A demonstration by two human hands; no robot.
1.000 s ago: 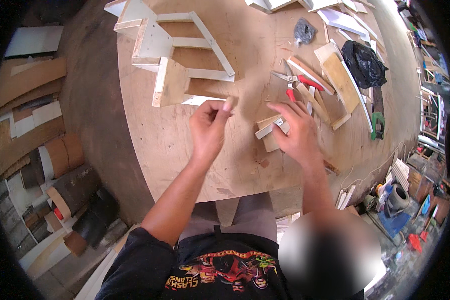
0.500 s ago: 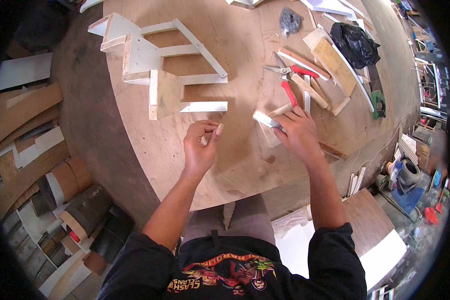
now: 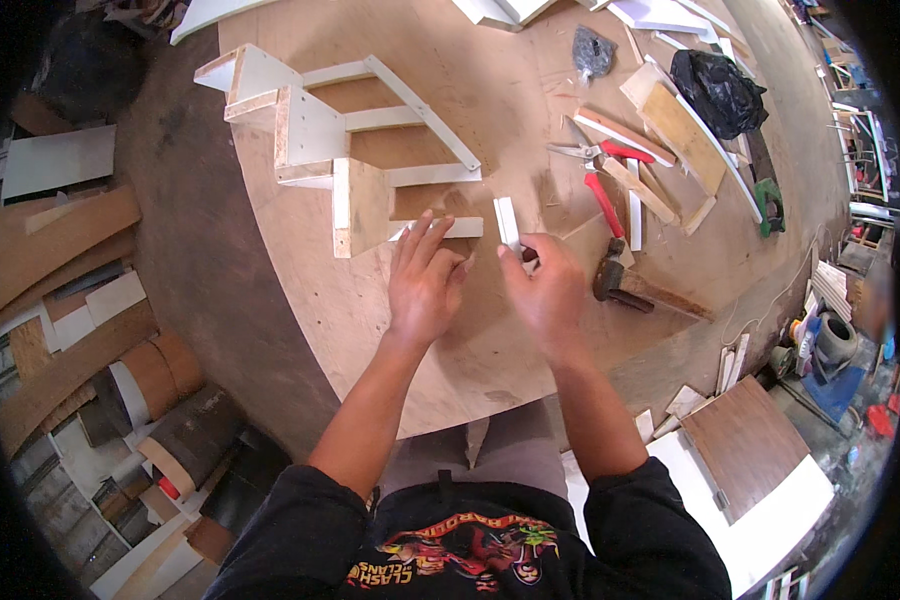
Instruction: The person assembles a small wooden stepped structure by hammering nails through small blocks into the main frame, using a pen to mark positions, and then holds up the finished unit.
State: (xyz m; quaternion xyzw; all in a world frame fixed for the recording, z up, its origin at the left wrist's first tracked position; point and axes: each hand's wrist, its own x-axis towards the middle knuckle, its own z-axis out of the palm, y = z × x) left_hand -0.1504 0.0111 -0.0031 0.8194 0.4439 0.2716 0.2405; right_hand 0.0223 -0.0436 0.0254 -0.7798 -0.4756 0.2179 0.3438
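Our right hand (image 3: 547, 287) grips a white strip (image 3: 509, 222) jutting toward eleven o'clock; at nine, our left hand (image 3: 427, 287) has fingers loosely parted, though we cannot tell whether it pinches anything; beyond, a stepped white frame (image 3: 307, 130) at ten, red-handled shears (image 3: 622, 151) at one

Your left forearm (image 3: 368, 400) and right forearm (image 3: 598, 405) extended forward and converged toward your midline. Your left hand (image 3: 426, 285) was palm-down, its outer fingers (image 3: 406, 240) pointed ahead and slightly spread; thumb-to-index contact could not be determined. Your right hand (image 3: 550, 290) was closed in a grip, thumb (image 3: 513, 266) extended forward, other fingers curled. The hands were apart.
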